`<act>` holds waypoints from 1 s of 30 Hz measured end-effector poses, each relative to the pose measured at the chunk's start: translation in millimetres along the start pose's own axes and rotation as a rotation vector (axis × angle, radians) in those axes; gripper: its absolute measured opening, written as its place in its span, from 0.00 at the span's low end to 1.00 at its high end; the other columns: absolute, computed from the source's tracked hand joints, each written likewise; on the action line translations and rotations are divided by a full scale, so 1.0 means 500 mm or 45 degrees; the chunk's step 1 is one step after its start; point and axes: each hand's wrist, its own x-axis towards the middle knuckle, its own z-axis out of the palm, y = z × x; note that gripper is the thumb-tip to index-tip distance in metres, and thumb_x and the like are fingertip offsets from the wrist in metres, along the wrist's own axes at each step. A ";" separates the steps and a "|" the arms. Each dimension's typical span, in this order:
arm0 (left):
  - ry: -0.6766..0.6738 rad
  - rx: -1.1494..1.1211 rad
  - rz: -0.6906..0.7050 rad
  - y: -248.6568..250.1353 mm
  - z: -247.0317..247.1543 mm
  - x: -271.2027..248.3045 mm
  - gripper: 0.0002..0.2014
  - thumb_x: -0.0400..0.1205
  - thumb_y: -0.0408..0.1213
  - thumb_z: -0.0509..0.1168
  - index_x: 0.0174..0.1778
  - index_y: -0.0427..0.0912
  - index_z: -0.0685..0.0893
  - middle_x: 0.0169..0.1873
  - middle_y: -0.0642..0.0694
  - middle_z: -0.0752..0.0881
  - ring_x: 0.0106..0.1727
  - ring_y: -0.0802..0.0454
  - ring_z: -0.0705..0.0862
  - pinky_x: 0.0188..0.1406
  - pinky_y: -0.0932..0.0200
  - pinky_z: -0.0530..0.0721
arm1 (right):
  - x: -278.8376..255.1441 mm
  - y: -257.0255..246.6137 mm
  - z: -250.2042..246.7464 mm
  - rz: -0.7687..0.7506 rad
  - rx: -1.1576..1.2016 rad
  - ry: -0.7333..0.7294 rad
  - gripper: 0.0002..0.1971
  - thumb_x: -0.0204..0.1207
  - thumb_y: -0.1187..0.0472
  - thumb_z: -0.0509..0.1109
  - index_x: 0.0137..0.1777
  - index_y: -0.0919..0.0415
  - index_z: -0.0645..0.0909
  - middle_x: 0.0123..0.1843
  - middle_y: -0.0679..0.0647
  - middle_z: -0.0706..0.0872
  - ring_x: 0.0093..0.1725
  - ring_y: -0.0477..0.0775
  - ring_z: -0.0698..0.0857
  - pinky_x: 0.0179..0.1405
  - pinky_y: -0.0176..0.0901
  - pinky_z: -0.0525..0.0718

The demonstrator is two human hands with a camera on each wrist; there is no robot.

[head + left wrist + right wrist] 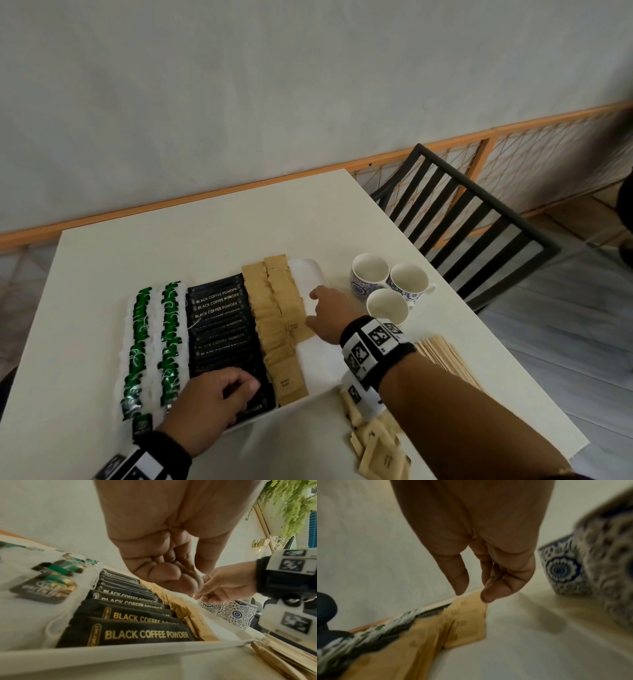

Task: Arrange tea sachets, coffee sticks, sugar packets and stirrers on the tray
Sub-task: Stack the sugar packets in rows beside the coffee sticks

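A white tray (317,359) holds two columns of green-and-white tea sachets (154,342), a column of black coffee sticks (219,318) and two columns of brown sugar packets (277,308). Its right strip is bare. My right hand (313,306) hovers at the right edge of the sugar columns. In the right wrist view its thumb and a fingertip hang down with a gap between them, right hand (474,593) just touching a packet's top edge (471,608). My left hand (239,387) sits over the near coffee sticks (145,635), fingers loosely curled, holding nothing.
Loose sugar packets (380,448) lie on the table near the tray's front right corner. Wooden stirrers (445,359) are stacked right of my right wrist. Three patterned cups (387,284) stand beyond the tray's right end. A black chair (462,233) is at the table's right side.
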 end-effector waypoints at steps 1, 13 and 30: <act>-0.002 0.007 0.009 0.000 0.002 0.000 0.07 0.82 0.43 0.66 0.40 0.53 0.89 0.32 0.48 0.89 0.26 0.62 0.83 0.27 0.72 0.78 | -0.018 0.004 -0.012 -0.020 0.012 -0.005 0.25 0.80 0.57 0.68 0.75 0.58 0.70 0.68 0.55 0.81 0.69 0.55 0.76 0.59 0.37 0.72; -0.317 0.509 0.501 0.029 0.110 0.035 0.12 0.82 0.53 0.62 0.62 0.64 0.78 0.51 0.64 0.80 0.42 0.76 0.75 0.49 0.72 0.75 | -0.312 0.142 0.006 0.024 -0.383 -0.352 0.16 0.77 0.45 0.68 0.42 0.59 0.83 0.43 0.52 0.83 0.44 0.54 0.82 0.41 0.41 0.80; -0.227 1.100 0.512 0.141 0.270 0.098 0.22 0.77 0.57 0.64 0.63 0.51 0.70 0.60 0.49 0.72 0.61 0.46 0.77 0.57 0.50 0.76 | -0.365 0.158 0.088 0.185 -0.056 -0.126 0.13 0.78 0.50 0.64 0.55 0.58 0.78 0.48 0.54 0.79 0.44 0.53 0.74 0.42 0.43 0.72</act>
